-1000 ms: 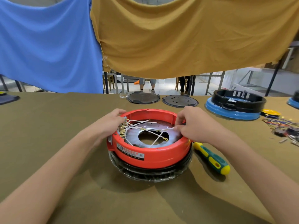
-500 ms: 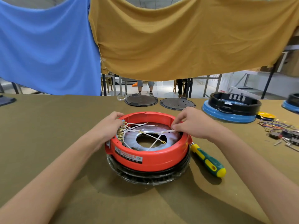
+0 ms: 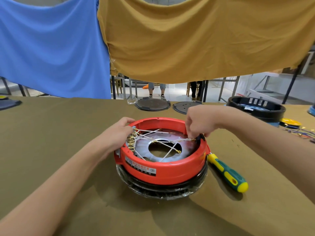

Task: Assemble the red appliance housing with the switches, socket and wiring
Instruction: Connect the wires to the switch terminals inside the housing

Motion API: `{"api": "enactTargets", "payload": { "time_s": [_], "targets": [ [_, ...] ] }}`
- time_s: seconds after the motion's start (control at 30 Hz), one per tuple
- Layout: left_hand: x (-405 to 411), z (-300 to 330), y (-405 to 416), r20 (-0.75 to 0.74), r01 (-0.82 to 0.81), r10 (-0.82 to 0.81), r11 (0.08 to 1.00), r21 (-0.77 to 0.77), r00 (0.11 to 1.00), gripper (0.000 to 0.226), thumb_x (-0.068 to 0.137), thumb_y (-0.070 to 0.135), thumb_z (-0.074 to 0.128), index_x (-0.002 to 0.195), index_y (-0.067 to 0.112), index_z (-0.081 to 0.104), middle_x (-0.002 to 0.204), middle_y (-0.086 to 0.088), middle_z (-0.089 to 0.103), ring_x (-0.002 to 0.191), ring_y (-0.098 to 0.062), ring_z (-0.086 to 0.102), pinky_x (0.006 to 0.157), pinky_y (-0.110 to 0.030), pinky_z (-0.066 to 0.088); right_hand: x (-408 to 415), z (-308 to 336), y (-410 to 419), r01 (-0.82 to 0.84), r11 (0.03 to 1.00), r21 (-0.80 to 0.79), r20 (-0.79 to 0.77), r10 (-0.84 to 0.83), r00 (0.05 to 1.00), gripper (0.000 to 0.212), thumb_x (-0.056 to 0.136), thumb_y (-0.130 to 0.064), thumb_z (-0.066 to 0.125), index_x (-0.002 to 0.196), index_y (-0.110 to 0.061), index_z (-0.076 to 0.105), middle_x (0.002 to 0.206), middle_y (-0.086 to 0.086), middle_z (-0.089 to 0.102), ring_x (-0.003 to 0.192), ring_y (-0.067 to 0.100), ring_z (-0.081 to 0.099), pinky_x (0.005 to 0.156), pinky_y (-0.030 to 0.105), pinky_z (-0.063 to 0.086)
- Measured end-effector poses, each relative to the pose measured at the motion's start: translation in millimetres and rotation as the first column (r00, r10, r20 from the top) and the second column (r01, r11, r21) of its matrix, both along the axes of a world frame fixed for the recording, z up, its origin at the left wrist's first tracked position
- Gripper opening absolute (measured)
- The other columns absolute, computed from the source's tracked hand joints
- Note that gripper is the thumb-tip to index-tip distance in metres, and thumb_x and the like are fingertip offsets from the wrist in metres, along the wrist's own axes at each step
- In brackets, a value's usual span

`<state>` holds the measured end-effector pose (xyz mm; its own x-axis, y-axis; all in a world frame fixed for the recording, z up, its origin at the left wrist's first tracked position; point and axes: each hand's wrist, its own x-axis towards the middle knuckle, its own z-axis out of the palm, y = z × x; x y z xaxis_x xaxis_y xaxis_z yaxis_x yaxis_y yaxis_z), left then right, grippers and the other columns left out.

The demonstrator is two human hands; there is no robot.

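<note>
Head view: red housing (image 3: pixel 163 169) sits mid-bench (image 3: pixel 51 133), open side up, stacked on a black ring base wrapped in clear film (image 3: pixel 162 189). White label with a black strip on the near wall of the housing.

Inside the housing: silver plate with a round centre hole (image 3: pixel 144 151). White wires (image 3: pixel 153 137) fan across it from a cluster of brass terminals (image 3: pixel 131 140) at the housing's left wall; one wire ends in a ring lug near the hole.

Left hand (image 3: pixel 117 133) rests on the housing's left rim, fingers curled over the edge at the terminal cluster; grip is on the rim, though what the fingertips touch inside is hidden.

Right hand (image 3: pixel 199 123) is over the housing's right rim, fingers bunched and pointing down, pinching a small black part (image 3: pixel 200 137) at the rim. A white wire runs to that spot. Can't tell if the part is a switch or a socket.

Screwdriver (image 3: pixel 226 172), yellow and green handle, lies on the bench just right of the housing, shaft end tucked under its edge.

Behind the housing: two dark round plates (image 3: pixel 152 103) flat on the bench. Far right of the housing: a black ring housing (image 3: pixel 255 106), a yellow disc (image 3: pixel 289 121), and loose coloured wires (image 3: pixel 300 132).

Blue cloth (image 3: pixel 51 48) and mustard cloth (image 3: pixel 196 40) hang behind the bench.
</note>
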<state>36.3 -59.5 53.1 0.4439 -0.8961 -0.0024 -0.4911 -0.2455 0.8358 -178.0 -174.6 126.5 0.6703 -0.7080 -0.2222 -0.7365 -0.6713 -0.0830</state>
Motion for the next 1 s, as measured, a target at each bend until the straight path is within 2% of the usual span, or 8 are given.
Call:
{"api": "enactTargets", "payload": {
  "time_s": [0.17,0.3,0.43,0.57,0.63,0.73,0.83,1.0],
  "targets": [
    [0.0,-0.8,0.0,-0.001,-0.005,0.005,1.0,-0.022,1.0,0.03,0.102,0.018,0.039,0.128,0.029,0.048,0.04,0.006,0.054,0.031,-0.011,0.048,0.035,-0.019,0.04,-11.5,8.1,4.2,-0.099,0.995,-0.03,0.07,0.101,0.992,0.007,0.089,-0.028,0.069,0.092,-0.025,0.075,0.09,-0.005,0.073,0.087,0.017,0.069,0.077,0.035,0.057],
    [-0.2,-1.5,-0.1,-0.014,0.002,-0.002,1.0,-0.023,1.0,0.029,0.103,0.019,0.038,0.128,0.03,0.047,0.038,0.008,0.054,0.031,-0.01,0.048,0.035,-0.019,0.039,-12.4,6.4,12.5,-0.162,0.985,-0.065,0.019,0.164,0.986,0.004,0.086,-0.032,0.072,0.087,-0.029,0.074,0.093,-0.012,0.072,0.085,0.002,0.064,0.078,0.023,0.051],
    [0.0,-1.0,0.6,-0.021,0.009,-0.01,1.0,-0.019,1.0,0.029,0.103,0.019,0.038,0.129,0.029,0.047,0.037,0.008,0.053,0.031,-0.009,0.048,0.035,-0.019,0.039,-8.9,-3.1,14.9,-0.215,0.961,-0.176,-0.089,0.202,0.975,0.009,0.092,-0.029,0.066,0.083,-0.03,0.064,0.096,-0.007,0.069,0.081,0.007,0.061,0.061,0.018,0.04],
    [0.8,-0.8,1.1,-0.026,0.04,-0.04,0.999,-0.004,0.999,0.029,0.104,0.023,0.038,0.131,0.029,0.047,0.047,0.006,0.058,0.036,-0.009,0.051,0.039,-0.021,0.042,-9.6,-4.9,16.0,-0.24,0.942,-0.234,-0.18,0.201,0.963,0.023,0.093,-0.027,0.064,0.074,-0.034,0.052,0.093,-0.006,0.065,0.084,0.014,0.06,0.062,0.022,0.041],
    [0.7,-0.3,1.3,-0.019,0.053,-0.053,0.999,0.002,0.998,0.029,0.104,0.023,0.038,0.132,0.028,0.046,0.044,0.007,0.057,0.036,-0.008,0.05,0.039,-0.021,0.041,-8.0,-5.1,16.8,-0.249,0.935,-0.254,-0.208,0.199,0.958,0.028,0.092,-0.022,0.063,0.072,-0.033,0.049,0.085,-0.009,0.061,0.078,0.01,0.057,0.058,0.02,0.039],
    [0.4,0.7,1.0,-0.024,0.053,-0.053,0.999,0.002,0.998,0.029,0.104,0.022,0.038,0.131,0.028,0.046,0.046,0.007,0.059,0.037,-0.009,0.051,0.04,-0.022,0.042,-6.5,-4.7,18.6,-0.246,0.932,-0.265,-0.216,0.191,0.957,0.028,0.091,-0.015,0.061,0.071,-0.032,0.05,0.082,-0.009,0.06,0.072,0.006,0.054,0.054,0.019,0.037],
    [-1.9,1.1,0.3,-0.014,0.034,-0.034,0.999,-0.001,0.999,0.028,0.104,0.022,0.037,0.129,0.028,0.047,0.064,-0.001,0.063,0.039,-0.012,0.054,0.044,-0.026,0.044,-6.1,-9.4,20.9,-0.248,0.92,-0.304,-0.227,0.183,0.957,0.016,0.086,-0.012,0.06,0.076,-0.024,0.059,0.081,-0.003,0.063,0.071,0.013,0.059,0.052,0.021,0.04],
    [-5.2,-2.4,-0.8,-0.005,0.004,-0.004,0.999,-0.046,1.0,0.027,0.103,0.016,0.035,0.125,0.026,0.048,0.042,0.007,0.054,0.03,-0.01,0.047,0.035,-0.019,0.038,-9.1,-20.7,21.0,-0.297,0.851,-0.433,-0.251,0.203,0.947,0.007,0.087,-0.014,0.053,0.087,-0.015,0.061,0.092,0.001,0.059,0.069,0.017,0.056,0.049,0.025,0.035]
  ]
}}
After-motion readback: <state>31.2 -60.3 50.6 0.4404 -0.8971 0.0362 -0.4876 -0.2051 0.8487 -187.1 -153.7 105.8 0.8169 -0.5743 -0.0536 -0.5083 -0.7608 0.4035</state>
